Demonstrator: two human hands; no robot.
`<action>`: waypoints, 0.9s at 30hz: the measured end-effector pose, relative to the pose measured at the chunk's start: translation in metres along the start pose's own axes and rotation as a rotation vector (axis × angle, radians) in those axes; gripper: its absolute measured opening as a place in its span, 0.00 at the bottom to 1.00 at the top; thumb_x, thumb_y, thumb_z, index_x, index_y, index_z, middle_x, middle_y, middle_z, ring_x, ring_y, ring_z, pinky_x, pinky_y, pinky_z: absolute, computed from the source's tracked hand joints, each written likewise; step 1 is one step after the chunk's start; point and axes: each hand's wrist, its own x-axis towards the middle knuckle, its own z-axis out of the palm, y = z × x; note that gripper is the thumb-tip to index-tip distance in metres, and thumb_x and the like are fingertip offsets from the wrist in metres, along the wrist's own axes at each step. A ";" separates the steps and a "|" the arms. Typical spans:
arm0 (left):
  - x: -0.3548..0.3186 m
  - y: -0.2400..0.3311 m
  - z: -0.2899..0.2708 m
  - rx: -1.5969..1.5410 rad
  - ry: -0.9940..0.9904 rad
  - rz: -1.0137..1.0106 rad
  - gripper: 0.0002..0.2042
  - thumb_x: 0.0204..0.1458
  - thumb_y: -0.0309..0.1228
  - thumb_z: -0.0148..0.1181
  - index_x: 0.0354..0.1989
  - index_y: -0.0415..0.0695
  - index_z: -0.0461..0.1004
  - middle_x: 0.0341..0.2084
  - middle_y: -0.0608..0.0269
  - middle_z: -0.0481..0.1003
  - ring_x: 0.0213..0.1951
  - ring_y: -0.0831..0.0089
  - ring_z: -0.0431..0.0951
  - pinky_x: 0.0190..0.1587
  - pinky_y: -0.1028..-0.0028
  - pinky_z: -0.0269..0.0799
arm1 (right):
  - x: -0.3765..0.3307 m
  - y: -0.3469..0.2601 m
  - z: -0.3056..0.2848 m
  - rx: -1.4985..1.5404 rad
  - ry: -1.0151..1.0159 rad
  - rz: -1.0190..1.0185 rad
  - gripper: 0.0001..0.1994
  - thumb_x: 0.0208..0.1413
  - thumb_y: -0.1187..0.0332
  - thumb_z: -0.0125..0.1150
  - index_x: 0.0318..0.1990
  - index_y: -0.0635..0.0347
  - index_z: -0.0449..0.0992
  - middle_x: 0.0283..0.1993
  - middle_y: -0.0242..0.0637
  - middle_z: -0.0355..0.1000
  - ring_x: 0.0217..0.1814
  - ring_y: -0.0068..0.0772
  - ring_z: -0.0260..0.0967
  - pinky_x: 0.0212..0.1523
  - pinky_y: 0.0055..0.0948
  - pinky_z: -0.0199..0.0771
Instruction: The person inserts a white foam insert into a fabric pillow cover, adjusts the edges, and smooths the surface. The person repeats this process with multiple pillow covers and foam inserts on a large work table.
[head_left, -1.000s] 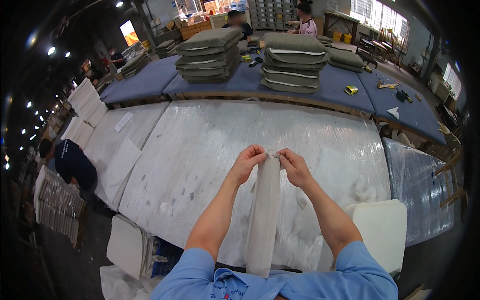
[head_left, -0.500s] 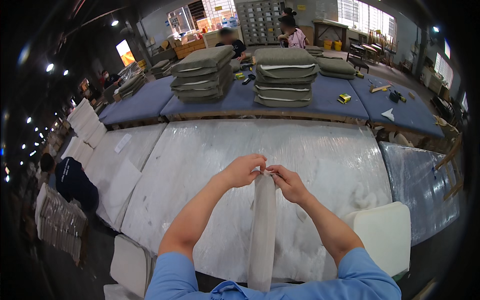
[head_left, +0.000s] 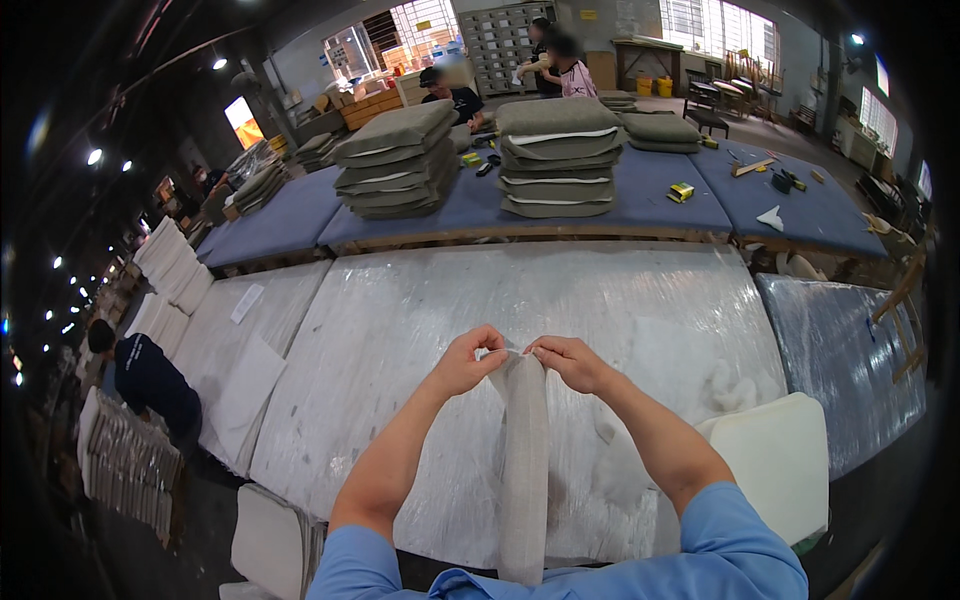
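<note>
A long, slim tube of pale grey fabric [head_left: 524, 470] runs straight out from the wearer's light blue shirt [head_left: 470, 583], its near end at the shirt front and its far end up at the fingertips, between the two hands. The left hand [head_left: 468, 362], just to the left of that end, pinches a thin white strand [head_left: 512, 350] between thumb and forefinger; the right hand [head_left: 570, 362] has its fingertips closed on the strand's other side, right at the tube's tip. The tube looks rounded and filled, but its contents are hidden. White rounded-corner pads lie at either side, a thick one [head_left: 770, 460] by the right elbow and a thinner group [head_left: 275, 540] low on the left. Beneath the tube spreads a broad worktable under glossy clear-plastic wrap [head_left: 370, 400], with fluffy white stuffing [head_left: 735, 388] loose on its right part. To the left, a person in a dark shirt [head_left: 155, 385] bends beside a plastic-wrapped stack of pale sheets [head_left: 130, 465]. Beyond, blue-topped tables [head_left: 640, 212] carry two tall stacks of grey-green cushions [head_left: 395, 165] and a small yellow-and-black box [head_left: 680, 192], whose inside cannot be made out. Farther off stand two yellow buckets [head_left: 664, 87], contents too small to tell, and a grey cabinet of small drawers [head_left: 497, 50] against the back wall.
</note>
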 end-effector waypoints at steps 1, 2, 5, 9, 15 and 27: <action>0.001 -0.004 0.003 -0.088 -0.037 -0.024 0.09 0.56 0.31 0.68 0.41 0.44 0.76 0.38 0.69 0.77 0.45 0.74 0.75 0.51 0.71 0.71 | 0.000 0.005 -0.001 0.022 0.003 -0.014 0.15 0.74 0.64 0.47 0.53 0.62 0.79 0.46 0.33 0.78 0.51 0.26 0.70 0.57 0.31 0.70; 0.001 -0.008 0.006 -0.175 -0.073 -0.048 0.09 0.57 0.31 0.68 0.42 0.44 0.76 0.38 0.70 0.77 0.45 0.77 0.74 0.51 0.73 0.70 | -0.001 0.010 -0.003 0.047 0.014 -0.009 0.15 0.74 0.63 0.48 0.52 0.63 0.79 0.46 0.34 0.78 0.51 0.27 0.70 0.58 0.31 0.70; 0.000 -0.016 0.023 -0.341 -0.100 -0.128 0.08 0.60 0.30 0.66 0.45 0.44 0.76 0.40 0.71 0.77 0.46 0.78 0.74 0.51 0.73 0.71 | -0.004 0.024 -0.004 0.127 0.026 0.009 0.16 0.73 0.60 0.49 0.50 0.63 0.79 0.46 0.35 0.78 0.51 0.28 0.70 0.59 0.30 0.68; -0.006 -0.030 0.020 -0.315 -0.047 -0.162 0.08 0.63 0.30 0.63 0.47 0.45 0.76 0.44 0.70 0.76 0.49 0.77 0.73 0.55 0.73 0.68 | 0.002 0.031 0.003 0.201 0.013 -0.009 0.17 0.74 0.59 0.49 0.47 0.63 0.78 0.42 0.31 0.75 0.48 0.25 0.68 0.55 0.29 0.68; 0.006 -0.027 0.058 -0.594 0.049 -0.065 0.13 0.65 0.35 0.59 0.55 0.45 0.75 0.49 0.70 0.77 0.54 0.77 0.72 0.61 0.71 0.64 | 0.007 0.043 -0.002 0.233 0.127 -0.002 0.16 0.73 0.59 0.52 0.39 0.64 0.77 0.37 0.27 0.71 0.42 0.22 0.65 0.47 0.28 0.68; 0.014 -0.021 0.063 -0.626 0.018 -0.187 0.13 0.68 0.39 0.55 0.49 0.44 0.78 0.41 0.72 0.77 0.46 0.81 0.73 0.53 0.76 0.68 | 0.007 0.010 0.052 0.279 0.922 0.009 0.14 0.68 0.63 0.59 0.32 0.63 0.75 0.29 0.32 0.70 0.33 0.23 0.65 0.37 0.30 0.68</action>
